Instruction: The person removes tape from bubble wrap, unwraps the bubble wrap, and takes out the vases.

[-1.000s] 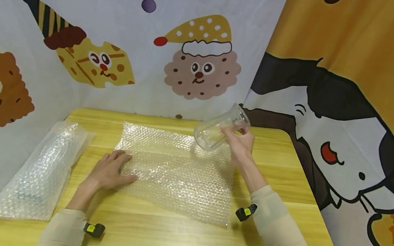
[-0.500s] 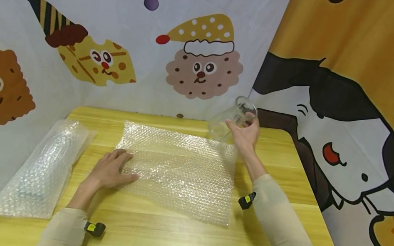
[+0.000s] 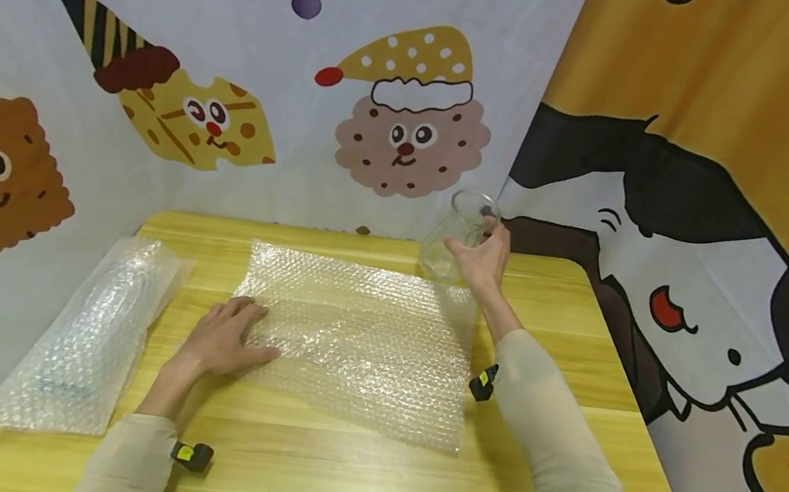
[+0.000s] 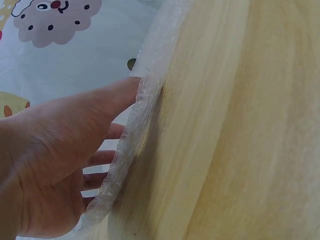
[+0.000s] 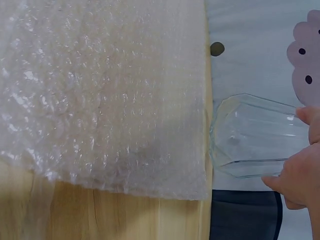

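Note:
A clear glass vase (image 3: 439, 252) is in my right hand (image 3: 485, 260), held near its upper part with thumb and fingers. It leans slightly, with its base by the far right corner of a bubble wrap sheet (image 3: 357, 350). Faceted sides of the vase (image 5: 250, 135) show in the right wrist view; whether its base touches the table cannot be told. My left hand (image 3: 221, 339) rests on the sheet's left edge, thumb and fingers spread. In the left wrist view, the fingertips are partly hidden by the bubble wrap (image 4: 132, 130).
A bubble-wrapped packet (image 3: 78, 344) lies at the left side of the wooden table (image 3: 330, 489), its contents unclear. A cartoon-printed cloth (image 3: 244, 23) hangs behind the table's far edge. Another printed cloth (image 3: 702, 323) hangs along the right side.
My right hand has carried the vase back from above the sheet and turned it more upright, then slightly left. The left hand and the bubble wrap have stayed in place.

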Available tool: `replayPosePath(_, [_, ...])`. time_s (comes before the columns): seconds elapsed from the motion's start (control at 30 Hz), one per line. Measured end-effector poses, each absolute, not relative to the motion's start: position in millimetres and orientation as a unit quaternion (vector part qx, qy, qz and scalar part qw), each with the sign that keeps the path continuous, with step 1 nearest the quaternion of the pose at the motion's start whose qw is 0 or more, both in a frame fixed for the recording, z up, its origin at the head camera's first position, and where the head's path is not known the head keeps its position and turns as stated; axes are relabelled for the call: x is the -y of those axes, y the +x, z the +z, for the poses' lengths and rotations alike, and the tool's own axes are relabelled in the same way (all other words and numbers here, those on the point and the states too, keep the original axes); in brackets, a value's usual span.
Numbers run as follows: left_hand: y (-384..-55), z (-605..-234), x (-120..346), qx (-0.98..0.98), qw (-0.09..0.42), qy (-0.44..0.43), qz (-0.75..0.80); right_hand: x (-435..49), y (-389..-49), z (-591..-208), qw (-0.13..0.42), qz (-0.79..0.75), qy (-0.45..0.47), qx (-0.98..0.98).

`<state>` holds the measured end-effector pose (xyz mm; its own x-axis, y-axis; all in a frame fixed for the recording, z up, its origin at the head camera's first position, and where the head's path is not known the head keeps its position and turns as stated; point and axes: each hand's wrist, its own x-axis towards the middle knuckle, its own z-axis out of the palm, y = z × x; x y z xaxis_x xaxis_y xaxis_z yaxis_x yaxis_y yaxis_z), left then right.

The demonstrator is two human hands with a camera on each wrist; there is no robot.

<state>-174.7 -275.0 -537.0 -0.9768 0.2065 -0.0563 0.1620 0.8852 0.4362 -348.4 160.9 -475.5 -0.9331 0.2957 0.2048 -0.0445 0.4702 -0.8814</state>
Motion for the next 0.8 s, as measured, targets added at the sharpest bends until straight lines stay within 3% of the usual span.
replayPosePath(0.8, [-175.0,-536.1,274.8,-0.969,0.052,0.092,0.224,-144.5,-361.7,-482.1,0.136,0.482,-0.076,0.862])
